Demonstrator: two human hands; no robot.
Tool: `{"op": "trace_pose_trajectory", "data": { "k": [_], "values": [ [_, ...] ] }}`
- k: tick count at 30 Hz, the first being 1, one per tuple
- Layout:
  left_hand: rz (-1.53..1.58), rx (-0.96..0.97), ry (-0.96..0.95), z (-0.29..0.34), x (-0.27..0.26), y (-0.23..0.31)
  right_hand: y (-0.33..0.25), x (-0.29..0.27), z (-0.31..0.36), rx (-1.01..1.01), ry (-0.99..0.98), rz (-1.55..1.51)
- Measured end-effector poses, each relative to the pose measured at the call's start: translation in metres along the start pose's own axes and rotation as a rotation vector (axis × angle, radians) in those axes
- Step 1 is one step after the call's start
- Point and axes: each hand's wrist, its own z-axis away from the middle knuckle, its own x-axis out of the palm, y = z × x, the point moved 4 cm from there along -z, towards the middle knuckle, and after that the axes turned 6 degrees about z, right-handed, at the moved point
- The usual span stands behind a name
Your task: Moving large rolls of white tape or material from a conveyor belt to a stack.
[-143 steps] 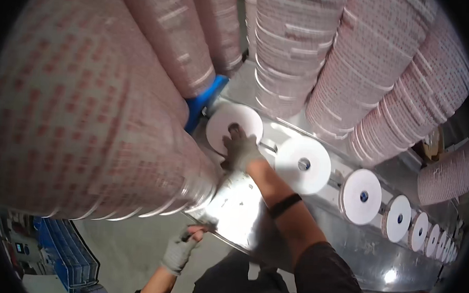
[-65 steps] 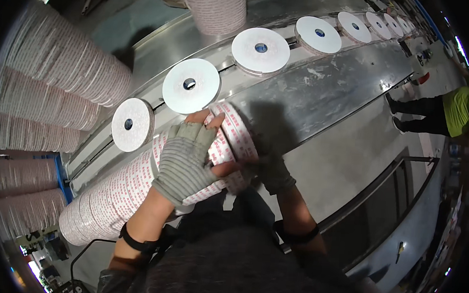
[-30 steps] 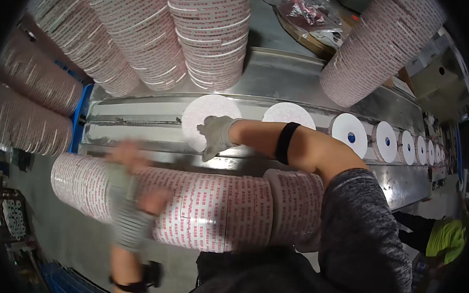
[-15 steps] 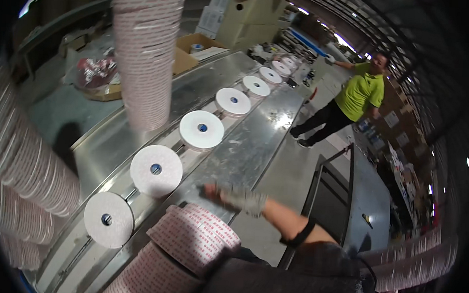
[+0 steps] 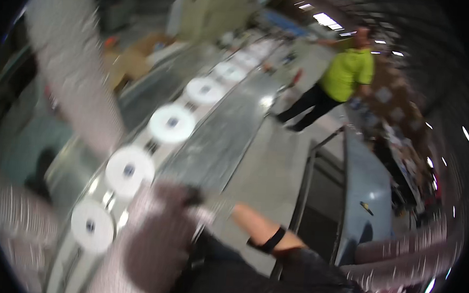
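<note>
My right hand (image 5: pixel 205 209), in a pale glove, is smeared by motion beside the upper end of a stack of tape rolls (image 5: pixel 153 238), pinkish white with a red-patterned rim. Whether the fingers grip the stack cannot be made out. A black band circles my right arm. My left hand is out of sight. Beyond the stack, flat white tape rolls with blue cores lie in a row along a conveyor; the nearest are one roll (image 5: pixel 92 226) at the lower left and another roll (image 5: pixel 130 171) just past the stack.
A tall column of rolls (image 5: pixel 73 67) leans at the left, with more stacks (image 5: pixel 18 214) below it. A metal side table (image 5: pixel 219 140) runs along the conveyor. A person in a yellow-green shirt (image 5: pixel 346 73) stands at the far right. A blue-grey table (image 5: pixel 367 176) is at the right.
The view has shifted and blurred. The stack beside my right hand now reaches higher and covers part of the conveyor. My hand has come close to its upper end.
</note>
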Motion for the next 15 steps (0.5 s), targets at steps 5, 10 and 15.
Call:
{"op": "trace_pose_trajectory", "data": {
  "k": [5, 10, 15],
  "values": [
    [0.144, -0.201, 0.167, 0.028, -0.093, -0.104, -0.034, -0.076, 0.004, 0.251, 0.112, 0.142],
    [0.561, 0.110, 0.433, 0.063, -0.125, -0.090, 0.009, -0.053, 0.004, 0.130, -0.102, -0.467],
    [0.255, 0.579, -0.145, 0.256, 0.135, 0.299, 0.012, -0.059, 0.013, -0.009, -0.025, -0.206]
  ]
}}
